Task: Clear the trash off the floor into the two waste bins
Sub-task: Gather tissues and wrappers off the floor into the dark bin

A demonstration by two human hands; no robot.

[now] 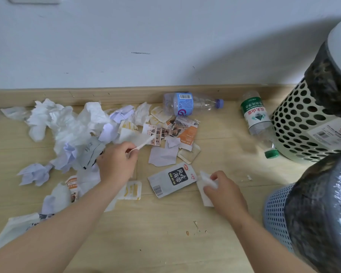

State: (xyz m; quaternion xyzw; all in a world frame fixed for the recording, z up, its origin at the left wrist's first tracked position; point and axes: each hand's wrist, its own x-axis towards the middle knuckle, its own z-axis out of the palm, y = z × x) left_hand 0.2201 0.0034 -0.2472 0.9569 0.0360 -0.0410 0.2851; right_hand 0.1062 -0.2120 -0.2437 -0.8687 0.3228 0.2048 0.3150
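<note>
Gathering step: the left hand (117, 164) pinches a white scrap (144, 142), the right hand (225, 193) clutches a tissue (206, 196), and next both likely need dropping into the blue bin (276, 217) at the floor's right edge.

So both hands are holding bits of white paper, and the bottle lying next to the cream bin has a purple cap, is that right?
Not quite. In the head view, the bottle beside the cream bin has a green cap; the purple one is on the blue-labelled bottle by the baseboard. The left hand and right hand do hold white paper.
</note>
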